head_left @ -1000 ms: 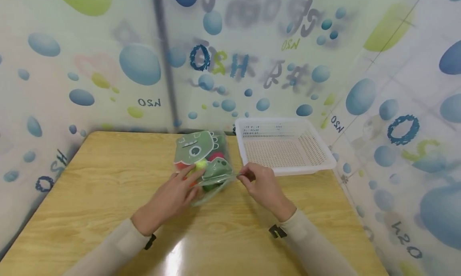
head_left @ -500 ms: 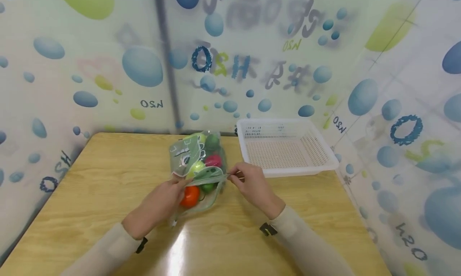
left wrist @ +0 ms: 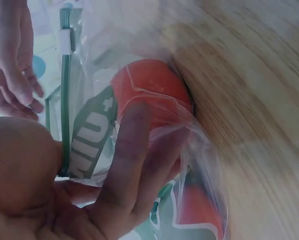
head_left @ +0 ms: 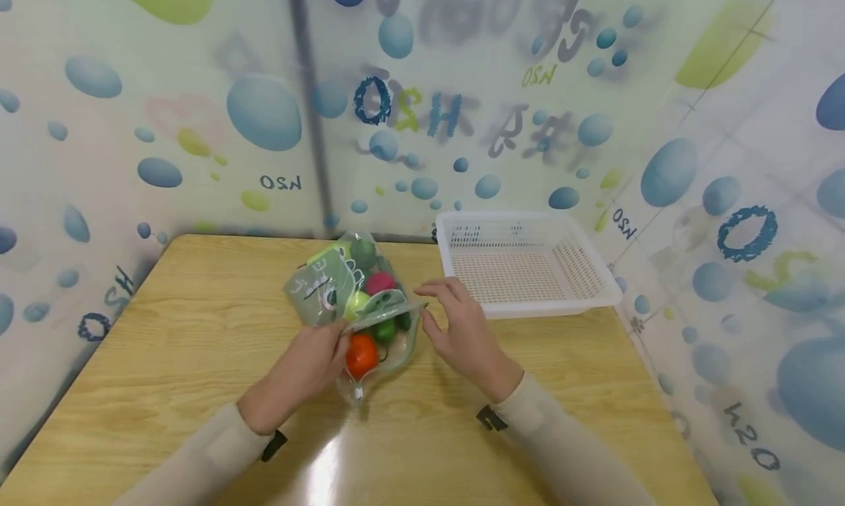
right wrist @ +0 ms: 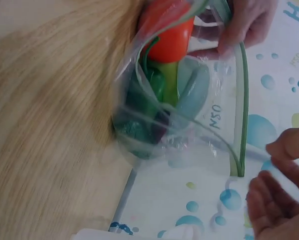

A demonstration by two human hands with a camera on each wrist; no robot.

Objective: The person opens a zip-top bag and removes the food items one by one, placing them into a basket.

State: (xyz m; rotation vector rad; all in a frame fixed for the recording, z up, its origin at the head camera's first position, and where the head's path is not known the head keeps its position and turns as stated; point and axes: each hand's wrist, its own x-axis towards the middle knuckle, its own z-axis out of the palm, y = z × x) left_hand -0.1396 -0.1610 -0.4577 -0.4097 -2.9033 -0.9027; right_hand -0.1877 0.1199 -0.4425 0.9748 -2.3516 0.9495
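Observation:
A clear zip bag [head_left: 323, 290] with a green cartoon print lies on the wooden table [head_left: 165, 359]. Inside are toy fruits: an orange-red one [head_left: 361, 353] near the mouth, a green one [head_left: 383, 331], a pink one [head_left: 379, 282] and a yellow-green one [head_left: 356, 302]. My left hand [head_left: 337, 337] pinches the bag's green zip edge [left wrist: 64, 100], one finger lying over the orange-red toy [left wrist: 149, 92]. My right hand [head_left: 432, 308] hovers just right of the mouth, fingers relaxed and holding nothing. In the right wrist view the zip edge [right wrist: 242, 105] arcs wide, clear of my right hand [right wrist: 274, 175].
A white perforated plastic basket [head_left: 594, 301] stands at the table's back right corner with nothing in it. Walls printed with blue and green bubbles close in the table on the left, back and right.
My right hand has let go of the bag's zip end and drawn slightly away. The mouth gapes wider, the bag has swung left, and the orange-red toy now shows.

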